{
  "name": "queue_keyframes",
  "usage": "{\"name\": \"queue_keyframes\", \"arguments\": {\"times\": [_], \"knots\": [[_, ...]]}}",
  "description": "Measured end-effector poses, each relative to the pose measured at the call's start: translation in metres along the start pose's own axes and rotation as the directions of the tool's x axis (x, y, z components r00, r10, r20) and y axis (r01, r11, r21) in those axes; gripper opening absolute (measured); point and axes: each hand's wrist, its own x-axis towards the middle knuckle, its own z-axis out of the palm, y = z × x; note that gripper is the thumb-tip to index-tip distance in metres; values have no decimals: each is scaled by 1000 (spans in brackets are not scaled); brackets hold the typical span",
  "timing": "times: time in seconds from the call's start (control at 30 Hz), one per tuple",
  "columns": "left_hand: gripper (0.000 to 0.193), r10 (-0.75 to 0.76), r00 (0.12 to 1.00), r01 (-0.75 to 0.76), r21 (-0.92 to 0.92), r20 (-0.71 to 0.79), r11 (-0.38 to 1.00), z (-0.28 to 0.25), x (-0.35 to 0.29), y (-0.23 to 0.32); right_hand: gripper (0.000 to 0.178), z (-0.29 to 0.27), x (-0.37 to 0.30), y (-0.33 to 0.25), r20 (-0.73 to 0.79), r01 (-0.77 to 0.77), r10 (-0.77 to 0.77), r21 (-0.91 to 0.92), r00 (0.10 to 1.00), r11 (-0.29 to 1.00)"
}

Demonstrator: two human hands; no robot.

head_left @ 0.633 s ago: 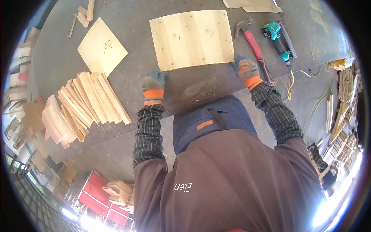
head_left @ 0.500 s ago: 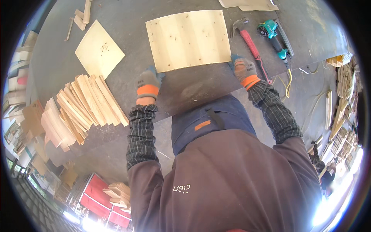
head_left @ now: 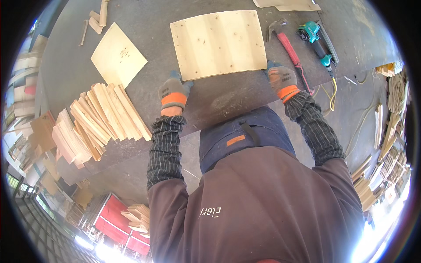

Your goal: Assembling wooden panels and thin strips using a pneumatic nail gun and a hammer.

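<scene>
In front of me is a pale plywood panel, dotted with small dark spots along its edges and across its face. My left hand, in a grey glove with blue fingertips and an orange cuff, is closed at the panel's near left corner. At the near right corner my right hand, gloved the same way, is closed too. Both hands' fingertips are partly hidden at the corners. Right of the panel lies a claw hammer with a red handle. Beyond it rests a teal air nailer with a yellow hose.
Wooden slats are heaped at the left on the dark table. Above them lies a second plywood piece, with wood offcuts farther back. Thin sheets sit at the far edge. Stacked wood stands at right.
The view has shifted slightly, so everything on the table appears a little farther right. My hands stay at the panel's near corners.
</scene>
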Motion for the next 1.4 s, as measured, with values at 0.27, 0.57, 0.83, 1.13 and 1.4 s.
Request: {"name": "queue_keyframes", "arguments": {"times": [0.27, 0.57, 0.83, 1.13, 1.4], "knots": [[54, -148, 988, 135, -234, -38, 963, 14, 0, -5, 19, -11, 4, -10, 142, 9, -5, -29, 990, 1000], [55, 39, 987, -72, -209, -157, 975, 19, 3, -10, 20, -12, 13, -15, 188, -64, 62, 5, 980, 998], [45, 44, 999, -44, 53, -8, 998, 13, 0, -4, 20, 0, 21, -11, 236, -161, 149, 32, 960, 986], [47, 48, 993, -67, -181, -107, 981, 33, 6, -25, 22, 1, 20, -15, 234, -117, 112, 6, 966, 993], [43, 24, 992, -49, -201, -122, 978, 31, 8, -22, 41, -27, 25, -27, 350, -206, 138, 165, 927, 965]]}}
